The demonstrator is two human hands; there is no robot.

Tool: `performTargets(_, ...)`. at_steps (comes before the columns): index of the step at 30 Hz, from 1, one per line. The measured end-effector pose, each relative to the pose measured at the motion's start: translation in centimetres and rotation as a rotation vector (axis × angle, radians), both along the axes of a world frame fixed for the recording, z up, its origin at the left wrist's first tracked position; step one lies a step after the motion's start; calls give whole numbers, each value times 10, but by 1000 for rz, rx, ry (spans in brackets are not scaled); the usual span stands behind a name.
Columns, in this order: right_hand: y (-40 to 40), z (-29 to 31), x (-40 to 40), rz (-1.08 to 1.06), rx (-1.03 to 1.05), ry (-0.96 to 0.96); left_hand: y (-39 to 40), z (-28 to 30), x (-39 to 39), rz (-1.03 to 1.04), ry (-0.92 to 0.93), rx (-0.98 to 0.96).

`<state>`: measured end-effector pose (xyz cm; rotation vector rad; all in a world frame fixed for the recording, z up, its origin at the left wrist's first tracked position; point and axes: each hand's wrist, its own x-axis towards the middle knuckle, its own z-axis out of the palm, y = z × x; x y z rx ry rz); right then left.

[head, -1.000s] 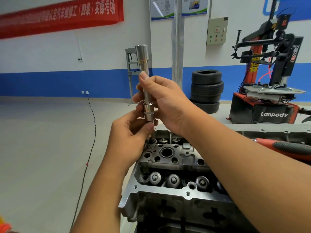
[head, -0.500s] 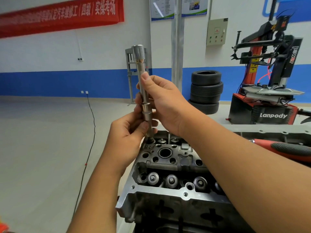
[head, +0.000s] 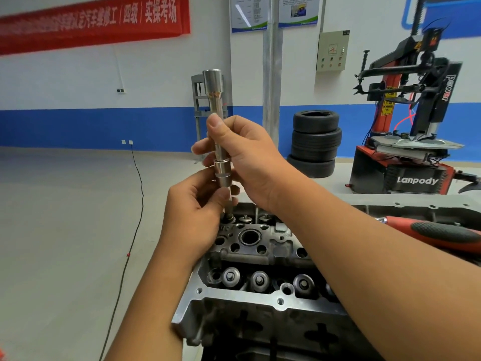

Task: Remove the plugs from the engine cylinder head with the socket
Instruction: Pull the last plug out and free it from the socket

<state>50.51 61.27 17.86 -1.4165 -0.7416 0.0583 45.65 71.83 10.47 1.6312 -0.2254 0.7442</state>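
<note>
A long silver socket extension (head: 215,100) stands nearly upright over the far left corner of the grey cylinder head (head: 250,300). My right hand (head: 244,155) grips its shaft in the middle, thumb up along it. Just below, my left hand (head: 197,212) pinches the thin lower end under the socket collar (head: 222,171). The tip meets the head near a small plug (head: 229,219), largely hidden by my left fingers. A round plug bore (head: 250,237) lies open in the head's top face.
A red-and-black tool handle (head: 437,231) lies on the grey cover at right behind my right forearm. Stacked tyres (head: 315,142) and a red tyre changer (head: 411,142) stand beyond. A black cable (head: 135,204) runs across the floor at left.
The extension has tilted slightly, its top leaning a little left, and both hands keep their hold. The view has dropped a little closer to the head.
</note>
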Motion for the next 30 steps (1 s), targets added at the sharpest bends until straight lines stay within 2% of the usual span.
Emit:
performTargets(3, 0, 1, -2, 28, -16, 14, 2, -1, 0, 129, -15, -7)
performTargets(6, -1, -2, -2, 54, 6, 24, 3, -3, 0, 175, -34, -29)
performTargets(9, -3, -3, -1, 61, 21, 10, 3, -3, -1, 120, -18, -15)
performTargets(13, -3, -1, 0, 53, 6, 35, 5, 0, -2, -67, 42, -34)
performTargets(21, -3, -2, 3, 92, 40, 73, 3, -2, -1, 123, 11, -5)
performTargets(26, -3, 0, 4, 83, 16, 61, 6, -1, -3, -18, 58, 12)
performTargets(30, -3, -1, 4, 110, -6, 56, 5, -2, -2, 140, 42, 46)
